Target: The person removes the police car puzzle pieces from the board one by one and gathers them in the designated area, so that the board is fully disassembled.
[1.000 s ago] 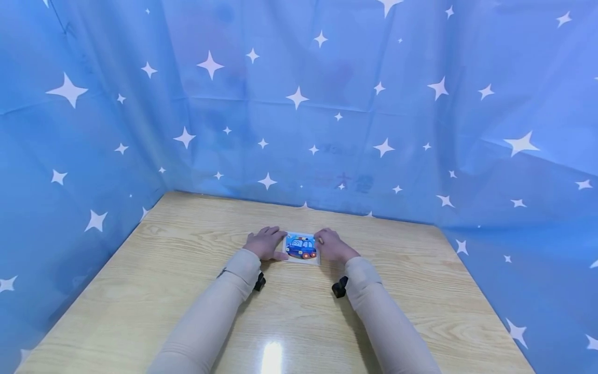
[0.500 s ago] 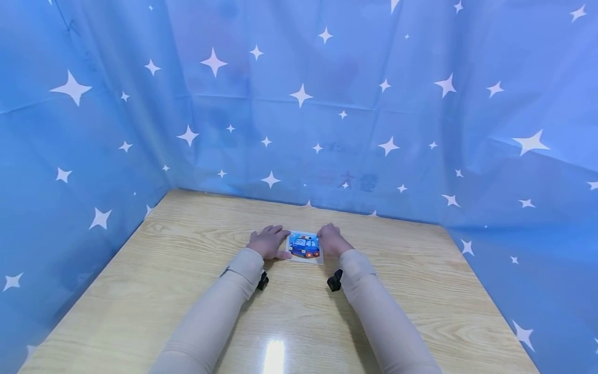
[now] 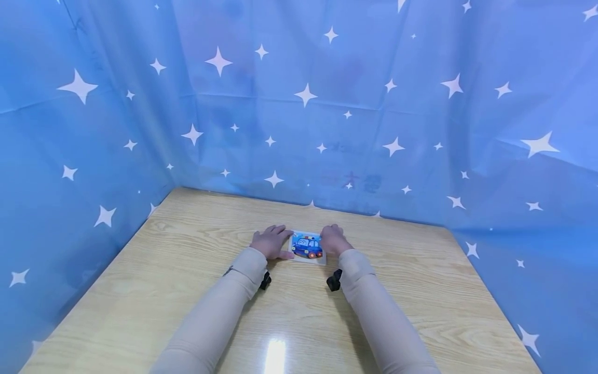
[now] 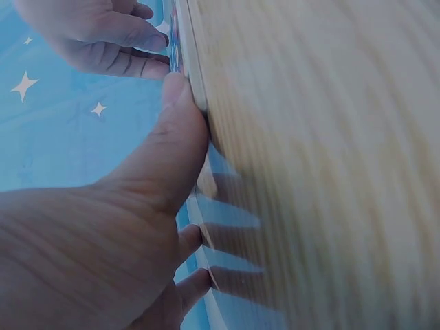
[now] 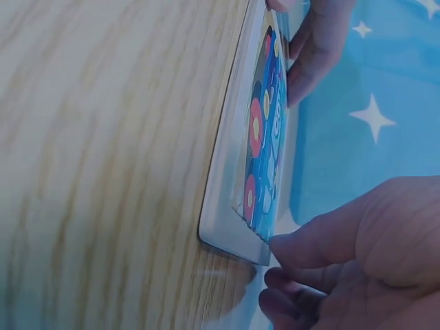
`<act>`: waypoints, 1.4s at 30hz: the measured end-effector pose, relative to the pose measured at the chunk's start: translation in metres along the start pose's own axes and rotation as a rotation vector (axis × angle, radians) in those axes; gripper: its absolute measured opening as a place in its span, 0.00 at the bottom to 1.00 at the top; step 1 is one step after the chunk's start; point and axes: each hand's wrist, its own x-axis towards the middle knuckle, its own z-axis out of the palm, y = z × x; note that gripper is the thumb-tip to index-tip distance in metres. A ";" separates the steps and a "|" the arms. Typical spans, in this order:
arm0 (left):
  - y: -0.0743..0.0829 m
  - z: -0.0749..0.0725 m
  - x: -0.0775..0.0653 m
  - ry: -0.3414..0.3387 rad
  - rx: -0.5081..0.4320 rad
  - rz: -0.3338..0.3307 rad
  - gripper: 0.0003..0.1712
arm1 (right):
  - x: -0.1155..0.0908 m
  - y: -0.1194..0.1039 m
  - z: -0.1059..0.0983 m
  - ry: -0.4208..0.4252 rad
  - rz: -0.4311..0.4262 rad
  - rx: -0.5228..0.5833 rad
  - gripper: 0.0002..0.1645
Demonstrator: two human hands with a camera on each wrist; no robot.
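A small flat picture board [image 3: 307,246], with a white frame round a blue cartoon car, lies on the wooden table. My left hand [image 3: 272,242] is at its left side, fingers spread; in the left wrist view the thumb [image 4: 177,103] rests against the board's edge. At the far right corner is my right hand [image 3: 333,240]. Its thumb [image 5: 299,249] touches the corner of the board [image 5: 230,227] in the right wrist view, with the other fingers curled under the thumb. A jagged dark line runs along the picture's end there. My right palm hides part of that corner in the head view.
The wooden table [image 3: 402,291] stretches out round both arms, with a bright light reflection [image 3: 275,356] near the front. Blue cloth with white stars [image 3: 299,130] hangs behind and at both sides. Black wrist devices [image 3: 334,280] sit under the sleeves.
The head view has shifted slightly, so the scene sits a little further right. My right hand has turned a little at the board's far right corner. My left hand stays at the left side.
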 end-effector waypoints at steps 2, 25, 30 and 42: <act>-0.001 0.003 0.004 -0.008 0.001 -0.008 0.48 | 0.000 0.001 0.000 0.000 0.001 0.010 0.20; 0.001 -0.003 -0.001 -0.010 -0.016 -0.008 0.47 | 0.002 0.010 0.007 0.044 -0.087 0.290 0.16; 0.001 -0.004 -0.001 -0.011 -0.009 -0.006 0.46 | 0.001 0.009 0.009 0.074 -0.075 0.304 0.17; 0.001 -0.004 -0.004 -0.019 -0.030 0.005 0.46 | 0.004 0.007 0.010 0.105 -0.034 0.332 0.15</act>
